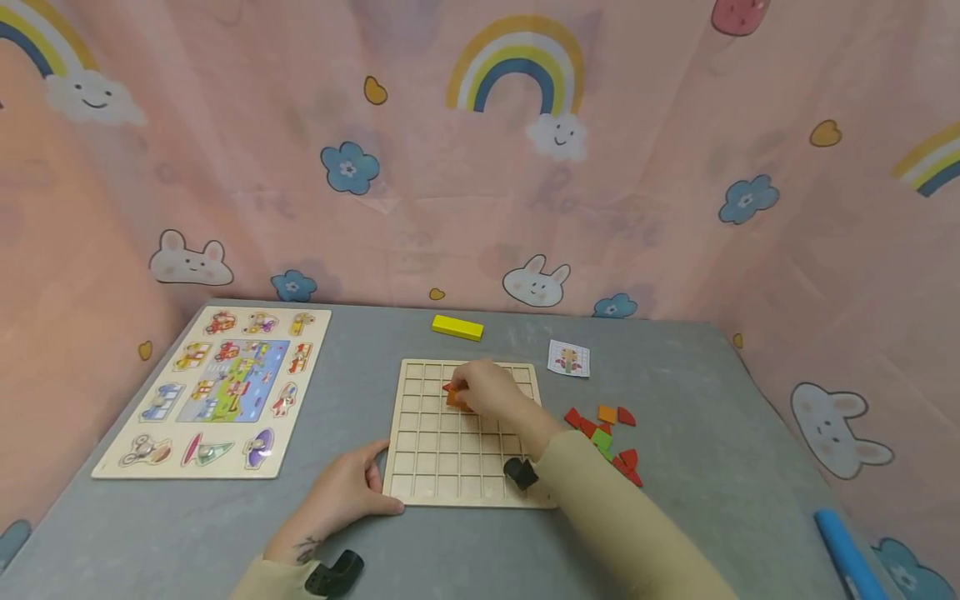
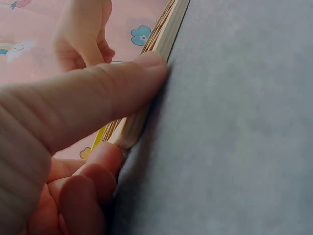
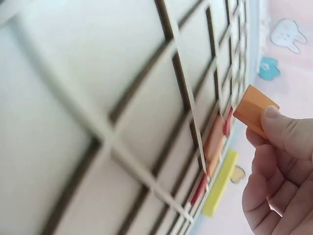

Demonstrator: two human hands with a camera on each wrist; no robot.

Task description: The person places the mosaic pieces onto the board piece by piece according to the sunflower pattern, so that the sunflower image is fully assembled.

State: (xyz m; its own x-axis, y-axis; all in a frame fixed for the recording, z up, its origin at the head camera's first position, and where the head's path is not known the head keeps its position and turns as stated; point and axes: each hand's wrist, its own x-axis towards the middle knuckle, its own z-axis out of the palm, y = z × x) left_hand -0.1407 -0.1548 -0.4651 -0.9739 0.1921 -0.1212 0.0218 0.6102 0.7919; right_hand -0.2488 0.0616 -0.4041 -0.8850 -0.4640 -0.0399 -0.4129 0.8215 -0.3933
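Note:
A wooden grid board (image 1: 442, 463) lies flat on the grey table. My left hand (image 1: 343, 490) holds its near left corner, the thumb along the near edge and the fingers against the left side. Over the board's upper middle, my right hand (image 1: 489, 388) pinches an orange square block (image 3: 251, 111) between thumb and fingers. In the right wrist view this block is raised off the grid. Beyond it, orange pieces (image 3: 213, 142) and a red piece (image 3: 198, 188) sit in the cells. In the head view my right hand partly hides these pieces.
Loose red, green (image 1: 602, 439) and orange (image 1: 607, 414) pieces lie right of the board. A small pattern card (image 1: 568, 358) and a yellow bar (image 1: 457, 327) lie behind it. A picture puzzle board (image 1: 191, 454) is at left, a blue object (image 1: 850, 554) at far right.

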